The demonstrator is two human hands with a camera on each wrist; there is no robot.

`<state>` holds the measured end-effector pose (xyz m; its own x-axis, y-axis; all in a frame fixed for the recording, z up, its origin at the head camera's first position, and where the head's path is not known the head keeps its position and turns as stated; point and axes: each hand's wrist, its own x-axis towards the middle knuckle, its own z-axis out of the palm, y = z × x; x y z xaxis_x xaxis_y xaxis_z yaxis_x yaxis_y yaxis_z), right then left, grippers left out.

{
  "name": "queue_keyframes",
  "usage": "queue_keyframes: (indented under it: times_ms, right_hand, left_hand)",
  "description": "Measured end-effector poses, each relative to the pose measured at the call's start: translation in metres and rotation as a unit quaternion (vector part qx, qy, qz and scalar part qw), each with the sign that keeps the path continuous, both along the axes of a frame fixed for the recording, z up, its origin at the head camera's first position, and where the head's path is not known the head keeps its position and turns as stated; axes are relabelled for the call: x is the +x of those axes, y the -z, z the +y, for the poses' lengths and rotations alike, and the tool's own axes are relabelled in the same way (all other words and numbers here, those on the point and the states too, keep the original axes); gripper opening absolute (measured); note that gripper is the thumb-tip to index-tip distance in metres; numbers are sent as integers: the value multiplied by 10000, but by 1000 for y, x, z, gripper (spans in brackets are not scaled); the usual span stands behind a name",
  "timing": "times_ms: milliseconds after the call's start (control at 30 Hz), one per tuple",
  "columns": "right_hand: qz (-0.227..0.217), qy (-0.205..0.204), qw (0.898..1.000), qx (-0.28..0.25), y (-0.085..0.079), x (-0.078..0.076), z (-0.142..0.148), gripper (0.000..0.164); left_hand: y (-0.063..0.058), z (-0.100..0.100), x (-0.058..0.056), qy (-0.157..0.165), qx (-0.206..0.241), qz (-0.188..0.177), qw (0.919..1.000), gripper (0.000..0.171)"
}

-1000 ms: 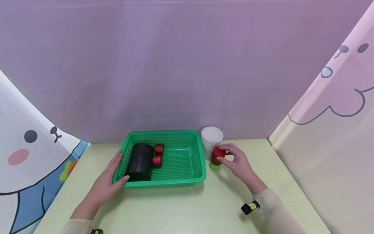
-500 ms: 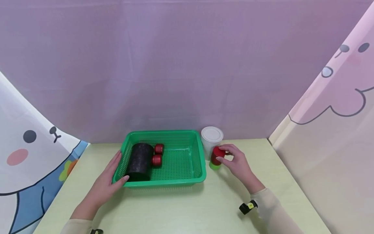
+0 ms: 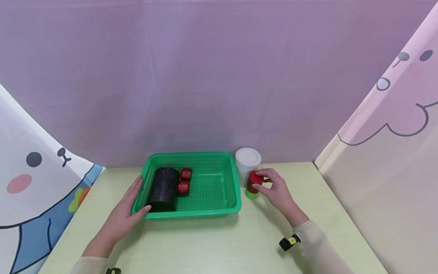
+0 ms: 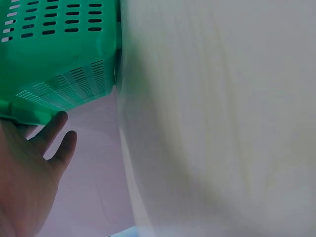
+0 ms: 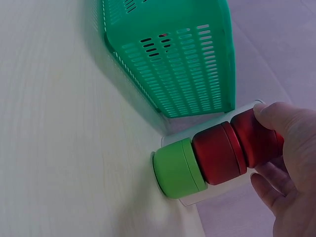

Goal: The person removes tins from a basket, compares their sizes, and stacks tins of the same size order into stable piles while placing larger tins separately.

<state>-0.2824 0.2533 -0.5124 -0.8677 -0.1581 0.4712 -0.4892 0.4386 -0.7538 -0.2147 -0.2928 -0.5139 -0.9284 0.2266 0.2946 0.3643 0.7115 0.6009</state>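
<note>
My left hand (image 3: 123, 213) rests on the left side of a green basket (image 3: 191, 215), fingers fairly straight along the outside and thumb at the front corner. In the left wrist view its fingertips touch the basket below the rim. My right hand (image 3: 277, 190) pinches the top red jar (image 5: 256, 138) between thumb and fingers. Under it, in the right wrist view, are a second red jar (image 5: 217, 154) and a light green jar (image 5: 177, 170) at the bottom. The three form an upright stack on the table, just right of the basket.
Inside the basket lie a large black cylinder (image 3: 165, 188) and two small red jars (image 3: 183, 187), on its left side. A white lidded tub (image 3: 248, 161) stands behind the stack, against the basket's right end. A purple cloth backdrop (image 3: 219, 95) hangs behind the table (image 3: 212, 243).
My right forearm has shifted slightly left, while the right hand keeps its hold on the top red jar. The left hand and the basket have not visibly moved.
</note>
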Motion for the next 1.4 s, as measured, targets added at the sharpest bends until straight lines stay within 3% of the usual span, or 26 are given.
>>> queue_keyframes:
  times_ms: [633, 1067, 1200, 1400]
  right_hand:
    - [221, 4, 9998, 7, -4, 1, -4, 44]
    - [575, 282, 9978, 190, -23, 4, -19, 36]
    - [632, 50, 9976, 286, -33, 7, -30, 35]
    - [686, -623, 9943, 536, -47, 5, -50, 35]
  left_hand:
    - [1, -1, 0, 44, 68, 47, 10000, 96]
    - [6, -1, -2, -2, -10, 31, 10000, 98]
    - [4, -1, -1, 20, 12, 52, 10000, 97]
    - [4, -1, 0, 10, 1, 64, 10000, 97]
